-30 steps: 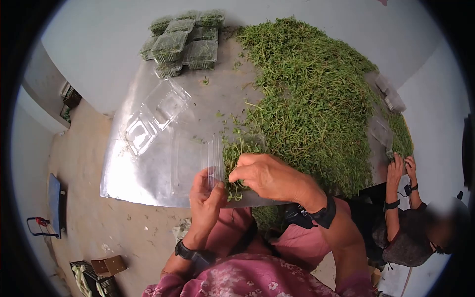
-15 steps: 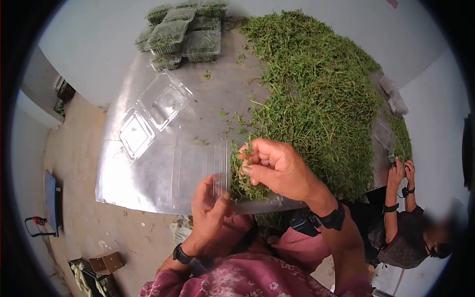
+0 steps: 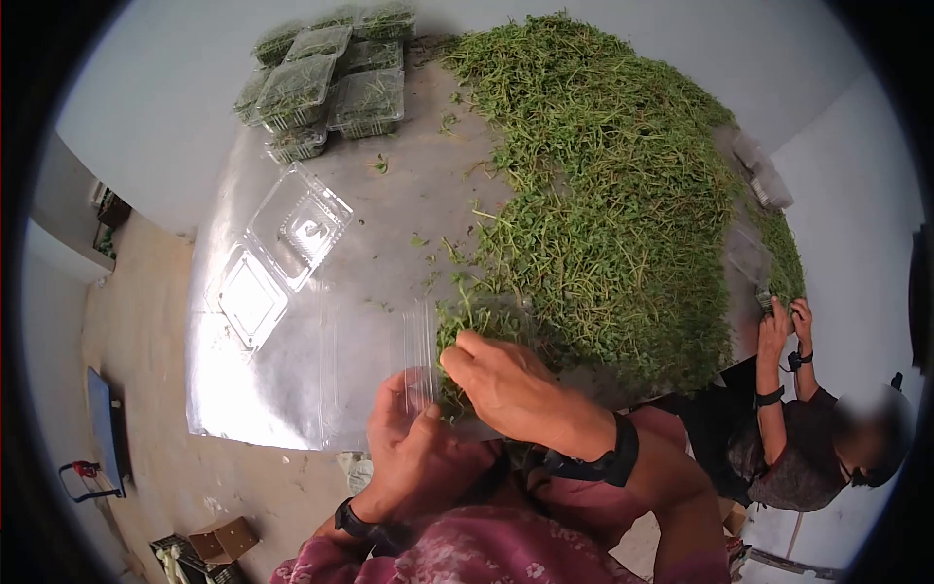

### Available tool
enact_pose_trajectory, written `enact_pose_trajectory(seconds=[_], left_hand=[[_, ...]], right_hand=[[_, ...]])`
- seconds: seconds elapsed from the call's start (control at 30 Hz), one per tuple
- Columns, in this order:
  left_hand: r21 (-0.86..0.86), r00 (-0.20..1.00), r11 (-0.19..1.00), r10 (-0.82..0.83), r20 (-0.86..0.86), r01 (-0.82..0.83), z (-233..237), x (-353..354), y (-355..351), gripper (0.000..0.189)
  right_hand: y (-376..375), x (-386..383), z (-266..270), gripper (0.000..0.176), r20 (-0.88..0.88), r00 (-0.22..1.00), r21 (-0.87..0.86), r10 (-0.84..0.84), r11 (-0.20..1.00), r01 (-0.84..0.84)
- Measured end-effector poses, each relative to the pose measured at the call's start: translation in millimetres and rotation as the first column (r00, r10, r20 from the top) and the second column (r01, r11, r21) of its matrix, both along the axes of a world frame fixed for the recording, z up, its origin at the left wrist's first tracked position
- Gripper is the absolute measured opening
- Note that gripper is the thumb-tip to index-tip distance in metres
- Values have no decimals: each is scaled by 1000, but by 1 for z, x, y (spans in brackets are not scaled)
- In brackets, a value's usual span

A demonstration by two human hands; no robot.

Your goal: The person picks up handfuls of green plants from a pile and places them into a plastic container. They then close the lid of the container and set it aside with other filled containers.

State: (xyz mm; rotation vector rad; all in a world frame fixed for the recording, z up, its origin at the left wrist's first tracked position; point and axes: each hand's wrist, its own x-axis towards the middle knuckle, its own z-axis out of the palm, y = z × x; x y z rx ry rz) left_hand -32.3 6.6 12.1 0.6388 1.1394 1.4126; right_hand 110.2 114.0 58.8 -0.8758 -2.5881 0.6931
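Observation:
My left hand (image 3: 404, 428) grips the near edge of an open clear plastic clamshell container (image 3: 375, 365), its thumb and fingers around the hinge side. The lid half lies spread to the left on the table. Leafy green sprigs (image 3: 469, 316) fill the other half, to the right of that hinge. Over this half is my right hand (image 3: 511, 384), fingers curled down and closed into the greens; its fingertips are partly hidden. A large heap of the same greens (image 3: 623, 214) spreads just beyond the right hand.
Filled, lidded clamshells (image 3: 365, 102) are stacked at the table's far left. Another open clamshell (image 3: 302, 229) lies on the metal table (image 3: 389, 195). At the far right, a co-worker's hands (image 3: 783, 331) handle a container beside the heap. A blue trolley (image 3: 105, 419) stands on the floor at left.
My right hand has turned palm down and lowered into the container's greens, from a raised pinch with a sprig. My left hand keeps its grip. The view has shifted slightly.

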Motion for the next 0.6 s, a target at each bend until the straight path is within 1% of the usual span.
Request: enact_pose_trajectory(seconds=[0.07,0.1,0.2,0.27,0.3,0.33,0.4,0.43,0.47,0.5,0.53,0.57,0.6], left_hand=[[-7,1000,1000,-4,-5,4,-1,0,0,42],[-15,1000,1000,6,-16,-7,1,1,0,41],[-1,1000,1000,12,-16,-12,3,2,2,41],[18,1000,1000,17,-1,-17,3,2,1,41],[28,1000,999,25,7,-25,4,3,1,40],[37,999,999,33,14,-33,4,3,0,40],[47,1000,999,-2,10,2,0,-1,-2,42],[49,1000,999,-21,6,21,-2,-2,-3,43],[63,1000,998,-1,-1,1,-4,-1,-4,42],[76,1000,997,22,-8,-21,-6,1,-3,41],[92,999,995,47,-14,-45,-6,2,-3,41],[82,999,996,47,-4,-46,-5,2,-4,41],[76,999,996,46,5,-46,-3,1,-4,41]], right_hand=[[-1,0,-9,13,2,999,16,44,999,-44],[-1,1,-8,16,25,999,-28,46,999,-45],[0,6,-4,12,-22,998,-99,62,993,-64],[3,9,-1,7,-97,993,-134,71,987,-84],[5,10,4,5,-134,988,-151,78,984,-98],[9,13,11,6,-133,989,-143,60,987,-79],[20,20,36,9,-140,990,-127,20,991,-38],[29,22,49,5,-158,986,-75,-50,996,38],[40,27,55,5,-167,979,2,-120,993,122],[53,34,58,5,-144,964,27,-222,973,228],[66,41,64,8,-83,940,-23,-332,943,331],[79,51,62,12,-48,904,-35,-424,906,423],[89,60,58,14,37,871,-8,-490,871,491]])
